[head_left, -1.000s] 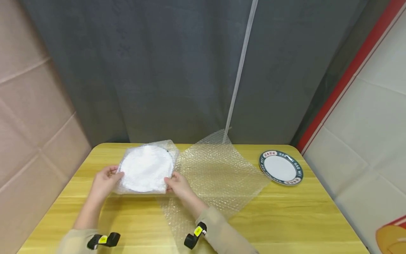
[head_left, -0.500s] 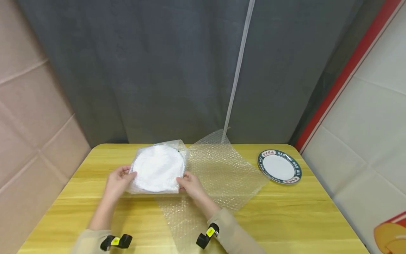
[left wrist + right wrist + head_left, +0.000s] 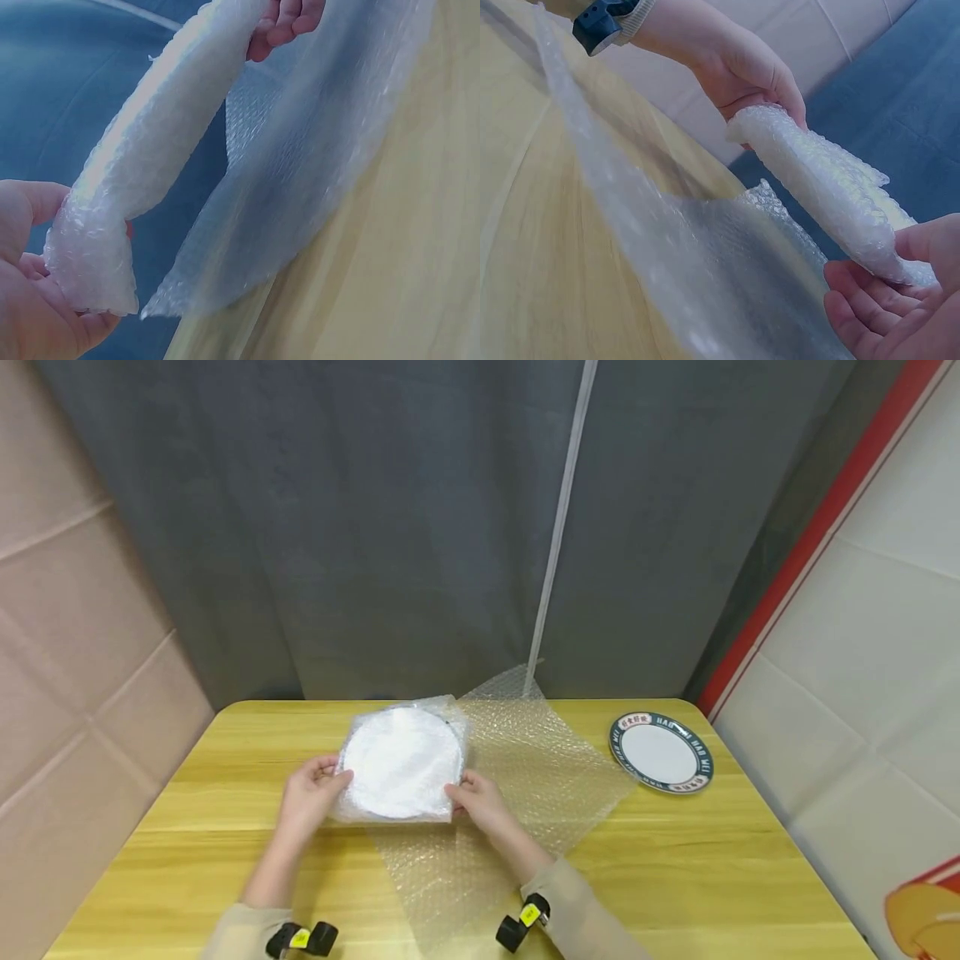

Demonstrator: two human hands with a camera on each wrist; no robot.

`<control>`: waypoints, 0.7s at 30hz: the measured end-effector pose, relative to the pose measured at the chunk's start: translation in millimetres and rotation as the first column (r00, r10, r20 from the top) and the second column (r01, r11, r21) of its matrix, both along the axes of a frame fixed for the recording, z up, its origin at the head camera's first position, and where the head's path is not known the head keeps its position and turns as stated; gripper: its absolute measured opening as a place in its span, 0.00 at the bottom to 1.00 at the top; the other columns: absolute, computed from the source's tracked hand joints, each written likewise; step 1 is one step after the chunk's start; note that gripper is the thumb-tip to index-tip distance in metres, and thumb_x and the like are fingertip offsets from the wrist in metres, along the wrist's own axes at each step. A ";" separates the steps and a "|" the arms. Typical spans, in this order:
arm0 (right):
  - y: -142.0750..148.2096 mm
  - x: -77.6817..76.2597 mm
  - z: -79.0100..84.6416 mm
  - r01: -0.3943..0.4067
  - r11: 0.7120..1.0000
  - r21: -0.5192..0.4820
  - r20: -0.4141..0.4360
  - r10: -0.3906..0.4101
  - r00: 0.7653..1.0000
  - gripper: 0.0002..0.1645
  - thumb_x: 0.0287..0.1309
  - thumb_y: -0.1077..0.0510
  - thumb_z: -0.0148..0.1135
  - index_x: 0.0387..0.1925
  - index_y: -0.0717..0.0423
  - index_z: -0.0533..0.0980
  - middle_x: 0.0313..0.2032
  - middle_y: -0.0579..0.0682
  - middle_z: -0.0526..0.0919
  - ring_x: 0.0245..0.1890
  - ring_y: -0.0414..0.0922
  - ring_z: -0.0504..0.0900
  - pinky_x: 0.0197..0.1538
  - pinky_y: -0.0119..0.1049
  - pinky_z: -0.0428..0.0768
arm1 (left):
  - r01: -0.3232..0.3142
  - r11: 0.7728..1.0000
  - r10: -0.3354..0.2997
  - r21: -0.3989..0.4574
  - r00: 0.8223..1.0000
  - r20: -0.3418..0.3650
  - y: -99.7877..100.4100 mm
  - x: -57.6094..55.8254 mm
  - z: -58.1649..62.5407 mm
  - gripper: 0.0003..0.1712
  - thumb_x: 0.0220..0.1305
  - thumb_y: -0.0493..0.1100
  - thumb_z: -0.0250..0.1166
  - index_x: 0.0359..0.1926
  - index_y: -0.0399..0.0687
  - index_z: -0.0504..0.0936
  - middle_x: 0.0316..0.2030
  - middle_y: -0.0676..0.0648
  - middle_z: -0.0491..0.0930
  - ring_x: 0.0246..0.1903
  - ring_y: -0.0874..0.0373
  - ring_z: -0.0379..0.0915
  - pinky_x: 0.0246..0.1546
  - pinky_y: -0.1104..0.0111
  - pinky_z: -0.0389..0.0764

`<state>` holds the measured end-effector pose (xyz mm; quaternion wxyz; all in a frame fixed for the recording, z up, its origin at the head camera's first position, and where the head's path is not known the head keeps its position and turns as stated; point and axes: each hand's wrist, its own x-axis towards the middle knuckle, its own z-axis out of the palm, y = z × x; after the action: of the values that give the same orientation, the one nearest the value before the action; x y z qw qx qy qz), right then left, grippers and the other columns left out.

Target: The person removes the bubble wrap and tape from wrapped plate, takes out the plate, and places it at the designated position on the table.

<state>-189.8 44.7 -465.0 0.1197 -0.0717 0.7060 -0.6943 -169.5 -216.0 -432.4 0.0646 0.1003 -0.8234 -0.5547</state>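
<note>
I hold the round white plate wrapped in bubble wrap [image 3: 401, 764] between my two hands, lifted and tilted above the yellow wooden table [image 3: 187, 827]. My left hand [image 3: 309, 793] grips its left edge, my right hand [image 3: 480, 800] grips its right edge, fingers curled on the wrap, so the disc lies across, from one hand to the other. Under and right of my right fingers the loose transparent bubble wrap sheet [image 3: 525, 777] lies flat. Further right, well apart, lies the bare white plate with dark green rim [image 3: 662, 753]. Behind hangs a grey curtain [image 3: 375, 527].
</note>
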 end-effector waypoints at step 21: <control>49.0 4.0 -10.2 0.010 0.999 0.044 -0.020 -0.009 1.000 0.16 0.64 0.63 0.54 0.46 0.75 0.71 0.33 0.57 0.84 0.30 0.42 0.80 0.38 0.40 0.81 | 0.044 0.997 -0.040 0.066 0.998 -0.053 47.5 -2.3 -14.1 0.21 0.59 0.36 0.66 0.52 0.30 0.74 0.41 0.38 0.78 0.38 0.54 0.75 0.34 0.74 0.78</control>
<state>-185.8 93.8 -475.2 0.1110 -0.0724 0.7226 -0.6784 -171.9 -168.5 -446.5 0.0708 0.0706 -0.8043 -0.5857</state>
